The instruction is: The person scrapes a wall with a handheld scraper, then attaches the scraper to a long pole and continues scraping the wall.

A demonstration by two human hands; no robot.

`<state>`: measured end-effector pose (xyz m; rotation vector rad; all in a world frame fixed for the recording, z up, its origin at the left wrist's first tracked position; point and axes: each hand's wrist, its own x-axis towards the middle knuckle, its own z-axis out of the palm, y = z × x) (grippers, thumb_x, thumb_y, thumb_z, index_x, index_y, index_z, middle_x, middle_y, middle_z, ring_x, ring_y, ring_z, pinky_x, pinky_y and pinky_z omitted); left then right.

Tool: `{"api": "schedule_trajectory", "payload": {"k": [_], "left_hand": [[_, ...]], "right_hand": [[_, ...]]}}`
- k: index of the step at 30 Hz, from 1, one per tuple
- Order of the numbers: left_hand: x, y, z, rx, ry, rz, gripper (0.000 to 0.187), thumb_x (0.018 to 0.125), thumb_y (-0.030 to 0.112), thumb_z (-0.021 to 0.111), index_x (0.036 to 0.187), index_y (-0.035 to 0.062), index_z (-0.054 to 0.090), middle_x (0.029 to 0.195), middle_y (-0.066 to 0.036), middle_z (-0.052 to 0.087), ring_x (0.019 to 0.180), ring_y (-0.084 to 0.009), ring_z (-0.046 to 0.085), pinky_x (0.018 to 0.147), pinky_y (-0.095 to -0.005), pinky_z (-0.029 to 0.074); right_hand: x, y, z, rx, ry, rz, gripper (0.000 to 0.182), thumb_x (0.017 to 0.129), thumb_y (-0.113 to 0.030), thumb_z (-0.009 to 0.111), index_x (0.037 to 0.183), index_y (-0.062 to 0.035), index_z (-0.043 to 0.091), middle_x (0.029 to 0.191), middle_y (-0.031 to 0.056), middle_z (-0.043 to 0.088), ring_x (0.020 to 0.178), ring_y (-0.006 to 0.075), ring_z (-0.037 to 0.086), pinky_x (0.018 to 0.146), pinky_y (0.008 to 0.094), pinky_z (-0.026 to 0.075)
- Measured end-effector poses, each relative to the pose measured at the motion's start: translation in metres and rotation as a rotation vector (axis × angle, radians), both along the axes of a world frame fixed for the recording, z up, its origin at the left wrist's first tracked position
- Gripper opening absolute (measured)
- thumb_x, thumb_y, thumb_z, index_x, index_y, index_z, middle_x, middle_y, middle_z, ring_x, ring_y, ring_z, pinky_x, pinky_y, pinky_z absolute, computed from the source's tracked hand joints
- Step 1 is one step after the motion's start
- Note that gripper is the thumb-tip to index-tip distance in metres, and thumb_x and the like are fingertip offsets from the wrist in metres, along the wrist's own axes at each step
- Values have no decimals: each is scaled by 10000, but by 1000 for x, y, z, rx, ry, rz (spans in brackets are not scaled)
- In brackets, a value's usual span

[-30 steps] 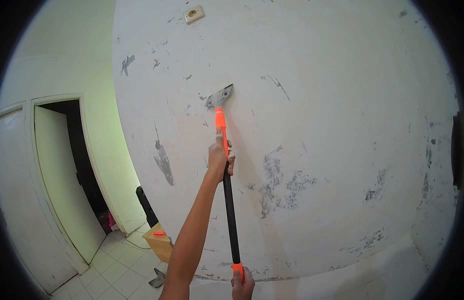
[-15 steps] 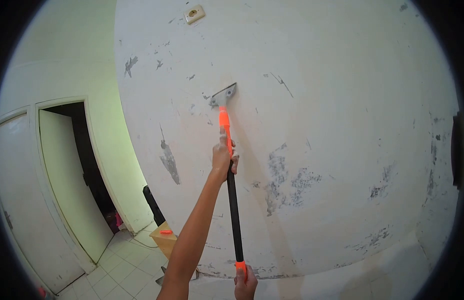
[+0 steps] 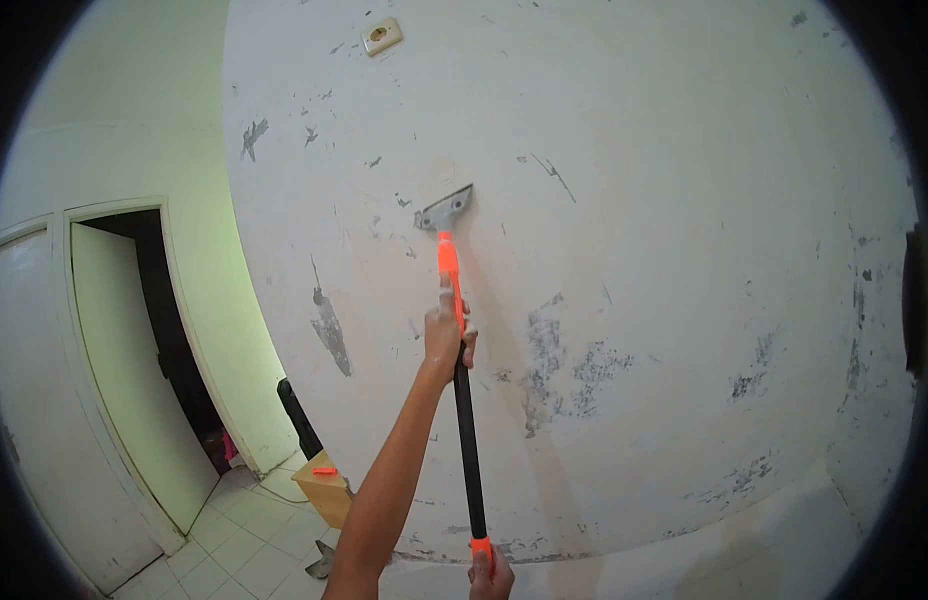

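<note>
We see a long black-and-orange scraper leaning slightly left, bottom centre to upper centre, grey head tilted.

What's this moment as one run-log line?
Left grip: closed around long-handled scraper, higher | Right grip: closed around its lower end | Scraper head: at patchy wall

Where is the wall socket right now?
In the head view, the socket is near the top, left of centre, on the wall, above and left of the scraper.
</note>
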<state>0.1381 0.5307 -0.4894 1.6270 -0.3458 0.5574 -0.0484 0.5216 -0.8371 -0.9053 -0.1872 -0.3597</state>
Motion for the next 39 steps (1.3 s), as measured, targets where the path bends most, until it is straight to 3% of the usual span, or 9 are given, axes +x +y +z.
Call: {"api": "schedule_trajectory", "payload": {"k": [5, 6, 14, 18, 22, 28, 33, 39], "left_hand": [[17, 7, 18, 12, -52, 9, 676, 922, 764, 372, 898, 93, 445, 469, 10, 370, 269, -141, 361, 252, -292, 312], [11, 3, 29, -23, -21, -75, 667, 929, 755, 371, 901, 92, 447, 471, 10, 368, 277, -137, 369, 254, -294, 308], [6, -6, 2, -36, 25, -9, 686, 913, 770, 384, 885, 88, 452, 468, -3, 374, 258, -152, 359, 237, -309, 305], [13, 0, 35, -19, -11, -63, 678, 919, 763, 381, 912, 88, 445, 468, -4, 383, 259, -157, 363, 238, -312, 298], [14, 0, 30, 5, -47, -30, 660, 949, 732, 348, 921, 80, 442, 467, -8, 384, 265, -153, 364, 251, -304, 304], [10, -5, 14, 16, -15, -16, 687, 941, 748, 342, 911, 69, 441, 461, -8, 375, 264, -162, 372, 249, -313, 310], [21, -7, 40, -12, -54, -37, 654, 956, 731, 324, 910, 88, 437, 481, 3, 383, 269, -157, 366, 257, -317, 315], [18, -10, 14, -48, -8, -72, 652, 950, 729, 357, 896, 86, 450, 480, -4, 380, 275, -152, 365, 257, -294, 311]], "right_hand": [[8, 2, 7, 45, -41, -61, 360, 1041, -393, 525, 1055, -61, 663, 653, -87, 398, 561, 37, 351, 504, 230, 314], [17, -1, 13, 15, -63, -49, 363, 1038, -395, 531, 1055, -59, 666, 655, -88, 394, 562, 36, 354, 503, 231, 315], [9, -8, 6, 30, 17, -2, 375, 1037, -407, 527, 1014, -55, 655, 651, -83, 409, 561, 35, 371, 499, 236, 321], [27, 1, 13, 5, -57, -41, 372, 1043, -404, 514, 984, -62, 645, 643, -80, 402, 552, 34, 365, 494, 237, 318], [23, -9, 30, -23, -56, 15, 382, 1047, -412, 499, 970, -66, 643, 635, -78, 396, 546, 35, 365, 493, 239, 319], [10, -9, 4, -43, -18, -18, 397, 1043, -429, 502, 978, -69, 656, 630, -81, 375, 542, 36, 344, 476, 237, 303], [30, -25, 37, -26, -70, -6, 422, 1031, -449, 523, 985, -55, 666, 640, -88, 378, 542, 34, 339, 472, 234, 297], [17, -24, 13, -24, -51, -15, 432, 1028, -459, 525, 978, -54, 667, 652, -88, 395, 545, 40, 349, 483, 239, 309]]}}
